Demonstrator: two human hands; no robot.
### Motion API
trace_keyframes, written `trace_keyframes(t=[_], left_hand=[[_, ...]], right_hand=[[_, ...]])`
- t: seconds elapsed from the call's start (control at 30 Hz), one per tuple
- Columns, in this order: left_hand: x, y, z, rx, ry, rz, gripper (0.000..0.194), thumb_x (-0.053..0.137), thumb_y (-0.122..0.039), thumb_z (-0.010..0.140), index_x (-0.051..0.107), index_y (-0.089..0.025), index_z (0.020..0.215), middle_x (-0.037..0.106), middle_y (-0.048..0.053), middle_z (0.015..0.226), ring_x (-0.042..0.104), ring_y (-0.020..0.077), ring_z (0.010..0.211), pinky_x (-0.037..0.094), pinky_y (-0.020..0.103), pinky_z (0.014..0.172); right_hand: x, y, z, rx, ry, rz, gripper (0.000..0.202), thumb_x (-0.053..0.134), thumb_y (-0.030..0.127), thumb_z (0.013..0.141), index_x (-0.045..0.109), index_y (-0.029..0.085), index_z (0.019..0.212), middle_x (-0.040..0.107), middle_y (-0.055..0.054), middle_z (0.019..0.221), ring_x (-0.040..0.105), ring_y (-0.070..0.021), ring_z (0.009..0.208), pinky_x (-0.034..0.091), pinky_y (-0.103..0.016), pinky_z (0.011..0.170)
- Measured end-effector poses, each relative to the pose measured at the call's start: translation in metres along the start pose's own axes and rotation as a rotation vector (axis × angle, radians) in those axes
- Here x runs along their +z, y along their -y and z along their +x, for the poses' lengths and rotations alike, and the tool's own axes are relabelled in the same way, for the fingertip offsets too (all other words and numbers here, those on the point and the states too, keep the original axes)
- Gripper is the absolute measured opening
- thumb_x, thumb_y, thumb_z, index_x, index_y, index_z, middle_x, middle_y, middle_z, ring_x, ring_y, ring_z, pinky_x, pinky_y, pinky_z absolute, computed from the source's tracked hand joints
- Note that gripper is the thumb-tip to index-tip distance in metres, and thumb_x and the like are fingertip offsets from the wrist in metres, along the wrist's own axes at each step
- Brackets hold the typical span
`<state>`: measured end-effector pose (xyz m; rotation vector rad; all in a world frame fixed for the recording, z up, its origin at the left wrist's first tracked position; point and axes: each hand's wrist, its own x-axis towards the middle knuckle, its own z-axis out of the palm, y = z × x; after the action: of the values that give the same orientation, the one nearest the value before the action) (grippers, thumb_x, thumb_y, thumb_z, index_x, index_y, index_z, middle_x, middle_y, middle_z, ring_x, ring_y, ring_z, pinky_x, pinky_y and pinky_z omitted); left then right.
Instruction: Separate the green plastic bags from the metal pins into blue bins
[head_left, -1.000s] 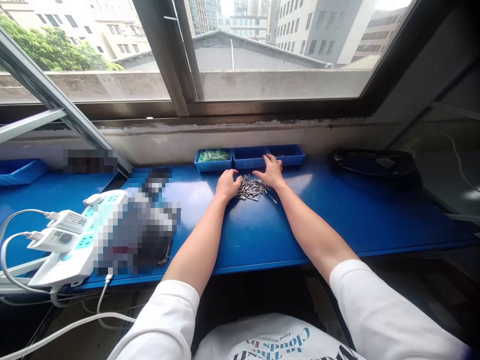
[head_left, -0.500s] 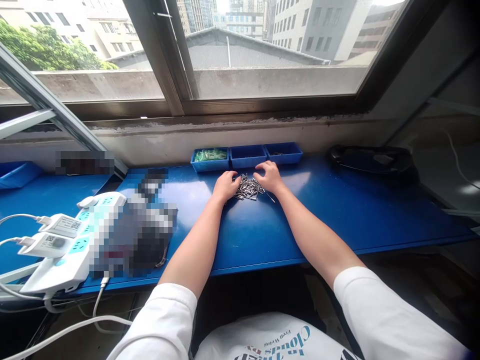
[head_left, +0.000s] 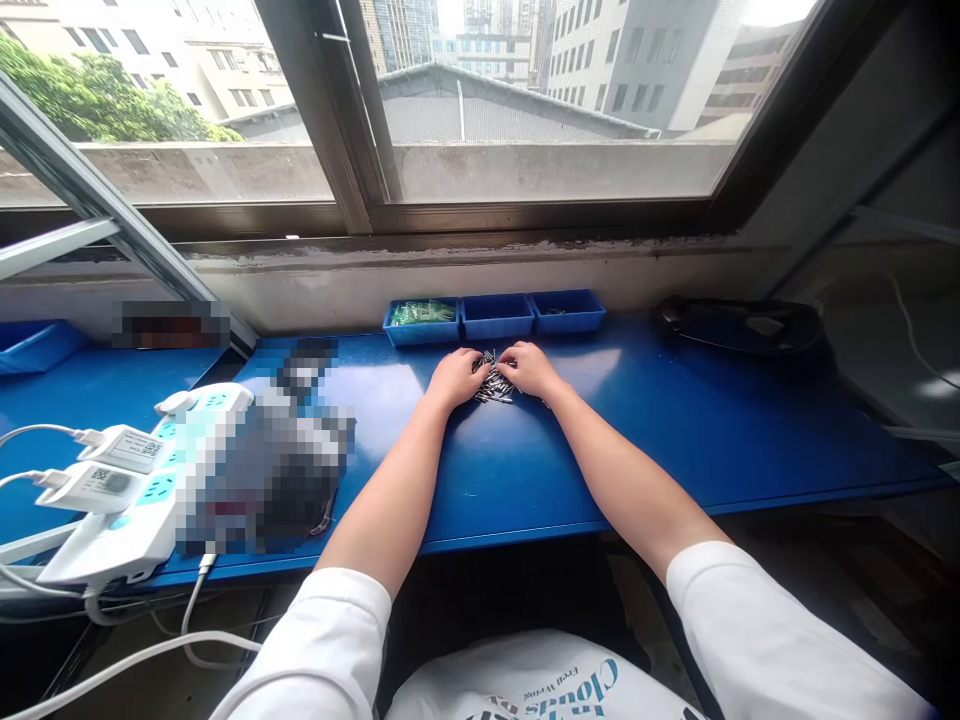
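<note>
Small, slim metal pins (head_left: 495,387), dark and silvery, lie in a loose pile on the blue tabletop between my two hands. My left hand (head_left: 456,378) rests at the pile's left side, with its fingers curled and thumb drawn in among the pins. From the right, my right hand (head_left: 529,368) reaches to the upper right of the pile, its thumb and fingertips bent together over the pins. Whatever either set of fingertips pinches is too small to make out. Just beyond stand three blue bins: the left bin (head_left: 422,336) with green-tinted packets, the middle bin (head_left: 498,326), and the right bin (head_left: 568,320) with a few small pieces.
On the left lies a white power strip (head_left: 169,490) with chargers and cables, beside blurred-out items (head_left: 277,470). A dark bag-like object (head_left: 742,325) sits at the back right. The blue table (head_left: 510,490) runs along the wall below a window. Another blue bin (head_left: 37,345) is at far left.
My right hand has come down and left from near the bins onto the pile, its fingers closing in. My left hand has shifted slightly right and down.
</note>
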<state>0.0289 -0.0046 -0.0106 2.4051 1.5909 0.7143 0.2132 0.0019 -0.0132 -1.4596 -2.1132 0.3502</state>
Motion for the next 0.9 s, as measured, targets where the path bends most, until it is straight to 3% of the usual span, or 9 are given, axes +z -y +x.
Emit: trace_keyframes(t=[0.67, 0.9], left_hand=[[-0.0019, -0.0035, -0.0023, -0.006, -0.02, -0.049, 0.028, 0.054, -0.038, 0.088, 0.071, -0.022, 0.102, 0.068, 0.009, 0.116, 0.064, 0.0264, 0.107, 0.051, 0.037, 0.096], [-0.0007, -0.0041, -0.0019, 0.082, -0.17, -0.21, 0.023, 0.057, -0.033, 0.087, 0.07, -0.022, 0.104, 0.068, 0.006, 0.112, 0.064, 0.02, 0.106, 0.05, 0.031, 0.097]], right_hand=[[0.003, -0.0028, 0.0052, 0.041, -0.01, 0.024, 0.015, 0.061, 0.031, 0.084, 0.071, 0.021, 0.078, 0.066, -0.007, 0.092, 0.061, -0.0212, 0.087, 0.047, -0.035, 0.08], [0.0008, -0.0032, 0.0043, -0.025, -0.123, 0.119, 0.016, 0.056, 0.029, 0.087, 0.065, 0.019, 0.078, 0.066, -0.006, 0.086, 0.059, -0.0199, 0.085, 0.046, -0.033, 0.082]])
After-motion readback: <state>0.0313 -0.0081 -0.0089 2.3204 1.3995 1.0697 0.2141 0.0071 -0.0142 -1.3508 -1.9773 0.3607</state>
